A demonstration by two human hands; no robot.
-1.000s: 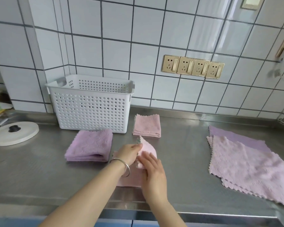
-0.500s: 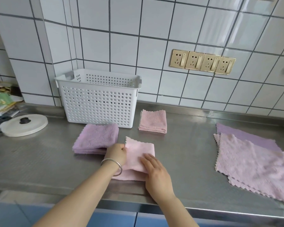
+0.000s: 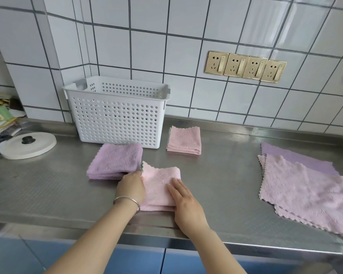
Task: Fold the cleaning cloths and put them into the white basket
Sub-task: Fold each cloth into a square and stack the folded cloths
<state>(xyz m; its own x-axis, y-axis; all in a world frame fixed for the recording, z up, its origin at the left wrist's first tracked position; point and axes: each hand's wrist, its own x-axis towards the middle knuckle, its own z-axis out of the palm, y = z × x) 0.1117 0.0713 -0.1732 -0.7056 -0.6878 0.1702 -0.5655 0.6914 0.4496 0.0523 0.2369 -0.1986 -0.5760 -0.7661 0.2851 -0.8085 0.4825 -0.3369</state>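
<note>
Pressing the fold flat is judged to be the step in hand, with none of the cloths seen in the basket yet. At far left a round white lid lies on the steel surface; the white basket stands against the tiled wall, and a folded purple cloth lies just in front of it. The left hand, fingers curled, holds the left edge of the pink cloth being folded, near the front edge of the surface. The right hand lies flat on that cloth, fingers straight and together. To finish well, keep the left edge pinned, sweep the flat palm outward to expel air, and align the scalloped corners before lifting. A folded pink cloth waits beside the basket; the unfolded stack lies well apart at right.
</note>
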